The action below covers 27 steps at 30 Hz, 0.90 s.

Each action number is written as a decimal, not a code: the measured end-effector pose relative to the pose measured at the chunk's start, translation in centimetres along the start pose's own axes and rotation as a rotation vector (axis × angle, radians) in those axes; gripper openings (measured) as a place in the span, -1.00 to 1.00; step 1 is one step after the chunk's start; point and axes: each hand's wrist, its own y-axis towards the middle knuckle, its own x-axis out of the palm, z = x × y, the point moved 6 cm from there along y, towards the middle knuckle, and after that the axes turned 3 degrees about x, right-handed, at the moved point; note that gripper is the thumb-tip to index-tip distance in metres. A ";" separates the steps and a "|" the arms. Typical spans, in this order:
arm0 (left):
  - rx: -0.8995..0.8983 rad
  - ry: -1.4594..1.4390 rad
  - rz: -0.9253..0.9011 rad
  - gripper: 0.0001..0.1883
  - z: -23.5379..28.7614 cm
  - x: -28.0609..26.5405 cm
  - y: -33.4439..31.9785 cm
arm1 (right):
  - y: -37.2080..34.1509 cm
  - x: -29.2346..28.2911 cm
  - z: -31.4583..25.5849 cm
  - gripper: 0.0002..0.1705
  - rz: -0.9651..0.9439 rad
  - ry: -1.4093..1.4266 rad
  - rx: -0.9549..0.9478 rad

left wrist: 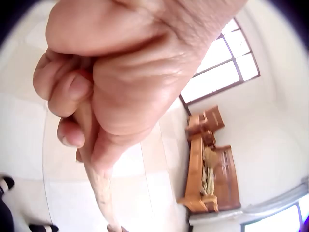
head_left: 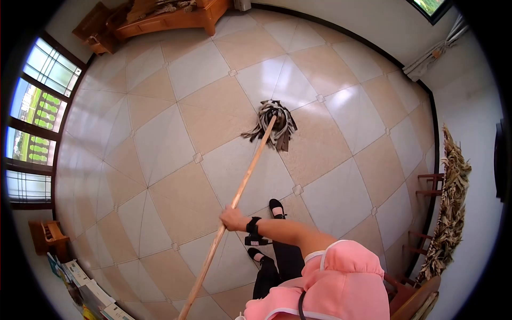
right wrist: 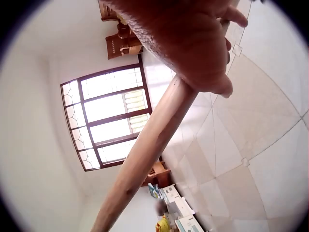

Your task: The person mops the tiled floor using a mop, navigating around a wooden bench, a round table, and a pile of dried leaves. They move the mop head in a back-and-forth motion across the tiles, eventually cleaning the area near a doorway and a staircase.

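Note:
A mop with a long wooden handle (head_left: 248,173) slants across the head view. Its head of dark and pale cloth strips (head_left: 274,125) lies spread on the tiled floor. Partway along the handle, my right hand (head_left: 233,218) grips the wood, with a black strap around the wrist. In the right wrist view that hand (right wrist: 193,48) wraps the pole (right wrist: 152,140), which runs on to the lower left. The left wrist view has my left hand (left wrist: 125,77) with fingers curled round the handle (left wrist: 99,188); this hand lies outside the head view.
Glossy floor tiles (head_left: 165,138) surround the mop. A wooden bench (head_left: 170,24) stands by the far wall, and a small wooden seat (head_left: 49,239) at the left. Boxes (head_left: 93,293) line the lower left. Dried leaves (head_left: 450,208) hang along the right side. Two black shoes (head_left: 276,207) are near the handle.

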 end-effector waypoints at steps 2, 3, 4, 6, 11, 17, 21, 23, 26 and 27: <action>0.075 -0.030 -0.095 -0.74 3.5 4.7 8.4 | 2.5 -4.2 8.2 -0.88 0.228 -0.151 0.121; 0.111 -0.049 -0.143 -0.75 5.4 6.6 10.9 | 3.7 -5.9 12.2 -0.88 0.292 -0.235 0.186; 0.131 -0.115 -0.243 -0.75 12.4 11.9 10.8 | 4.2 -8.3 15.7 -0.88 0.343 -0.260 0.234; 0.272 -0.153 -0.335 -0.80 19.0 18.9 14.5 | 5.0 -12.2 22.3 -0.88 0.431 -0.278 0.311; 0.364 -0.208 -0.642 -0.80 32.1 33.7 20.0 | 6.0 -17.4 33.4 -0.90 0.493 -0.280 0.418; 0.417 -0.093 -0.673 -0.72 30.5 35.7 16.6 | 3.6 -16.9 34.6 -0.90 0.402 -0.233 0.372; 0.334 -0.060 -0.593 -0.84 20.0 28.1 13.5 | 3.3 -11.3 29.4 -0.81 0.266 -0.203 0.226; 0.320 -0.047 -0.524 -0.88 13.7 22.6 11.8 | 2.7 -8.1 24.7 -0.78 0.152 -0.168 0.197; 0.355 0.068 -0.299 -0.75 3.1 14.2 7.3 | 0.6 -1.5 16.4 -0.79 0.025 -0.113 0.088; 0.377 0.102 -0.269 -0.76 -1.6 11.6 6.4 | -0.4 0.6 12.8 -0.78 -0.030 -0.089 0.052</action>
